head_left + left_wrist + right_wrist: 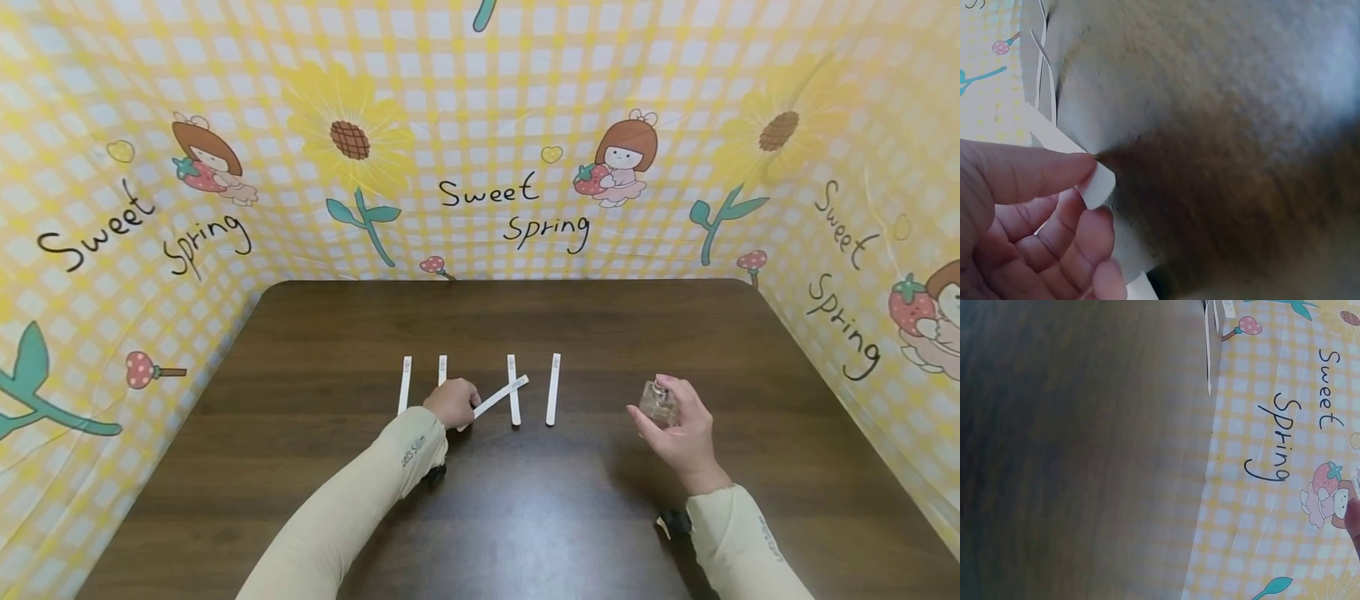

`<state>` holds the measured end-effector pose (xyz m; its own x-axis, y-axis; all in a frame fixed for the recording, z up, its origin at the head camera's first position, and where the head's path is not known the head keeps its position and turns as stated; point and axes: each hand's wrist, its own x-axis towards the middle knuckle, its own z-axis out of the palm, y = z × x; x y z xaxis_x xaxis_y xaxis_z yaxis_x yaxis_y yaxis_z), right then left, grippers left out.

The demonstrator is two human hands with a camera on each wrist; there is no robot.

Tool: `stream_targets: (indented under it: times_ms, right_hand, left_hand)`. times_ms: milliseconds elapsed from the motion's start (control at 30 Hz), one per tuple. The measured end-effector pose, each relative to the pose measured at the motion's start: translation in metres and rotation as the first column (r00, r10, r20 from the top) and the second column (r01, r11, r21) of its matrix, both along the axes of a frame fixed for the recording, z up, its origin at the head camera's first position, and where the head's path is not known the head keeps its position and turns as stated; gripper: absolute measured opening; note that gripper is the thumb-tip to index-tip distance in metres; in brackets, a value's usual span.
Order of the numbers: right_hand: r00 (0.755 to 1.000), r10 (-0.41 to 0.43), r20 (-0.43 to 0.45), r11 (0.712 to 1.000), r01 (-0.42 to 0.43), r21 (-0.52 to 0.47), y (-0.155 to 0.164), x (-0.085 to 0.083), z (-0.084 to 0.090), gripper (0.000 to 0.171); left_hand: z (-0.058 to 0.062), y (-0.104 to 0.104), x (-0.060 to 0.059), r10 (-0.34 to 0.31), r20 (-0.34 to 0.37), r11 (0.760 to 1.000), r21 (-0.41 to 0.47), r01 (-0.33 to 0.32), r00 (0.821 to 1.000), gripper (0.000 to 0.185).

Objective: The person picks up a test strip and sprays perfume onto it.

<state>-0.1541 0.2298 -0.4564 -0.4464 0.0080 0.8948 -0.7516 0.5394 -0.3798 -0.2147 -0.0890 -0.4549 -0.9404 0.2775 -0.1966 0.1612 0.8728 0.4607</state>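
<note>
Count, head view:
- White paper strips: 5. Four lie side by side in a row near the table (300, 333) middle: strip one (405, 385), strip two (442, 367), strip three (513, 390), strip four (553, 389). Fifth strip (501, 395) sits at an angle, one end pinched in the left hand (452, 402), far end touching strip three.
- Small glass bottles: 1. The bottle (657, 402) is gripped by the right hand (681, 433), toward the table's right edge.
- Hands: 2.
- Tables: 1, dark wood.

Left wrist view confirms the pinch on a strip end. Right wrist view adds no further items.
</note>
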Motion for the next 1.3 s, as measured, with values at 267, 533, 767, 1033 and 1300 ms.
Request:
stream_targets:
  times_ms: [267, 533, 767, 1033, 1300]
  right_hand:
    - [1.0, 0.001, 0.006, 1.0, -0.001, -0.001, -0.005, 0.006, 0.011, 0.062]
    - [0.999, 0.002, 0.04, 1.0, -0.002, 0.0, -0.004, 0.005, 0.01, 0.063]
    - [0.986, 0.053, 0.156, 0.998, -0.047, -0.047, -0.006, 0.008, 0.012, 0.054]
    - [0.883, -0.008, 0.469, 1.0, 0.007, 0.003, -0.024, 0.013, 0.036, 0.067]
    - [0.894, -0.163, 0.417, 0.964, 0.055, 0.259, -0.031, 0.002, 0.048, 0.061]
  left_hand:
    - [-0.002, -0.004, -0.001, -0.044, -0.018, 0.996, 0.082, 0.046, 0.999, 0.013]
    - [0.003, -0.008, -0.001, 0.05, 0.148, 0.918, 0.382, -0.103, 0.988, 0.013]
    - [0.017, -0.006, 0.008, 0.05, 0.353, 0.75, 0.604, -0.268, 0.934, 0.016]
    - [0.031, -0.007, 0.022, 0.017, 0.519, 0.597, 0.681, -0.425, 0.855, 0.026]
    - [0.044, -0.007, 0.032, 0.015, 0.539, 0.574, 0.685, -0.448, 0.842, 0.028]
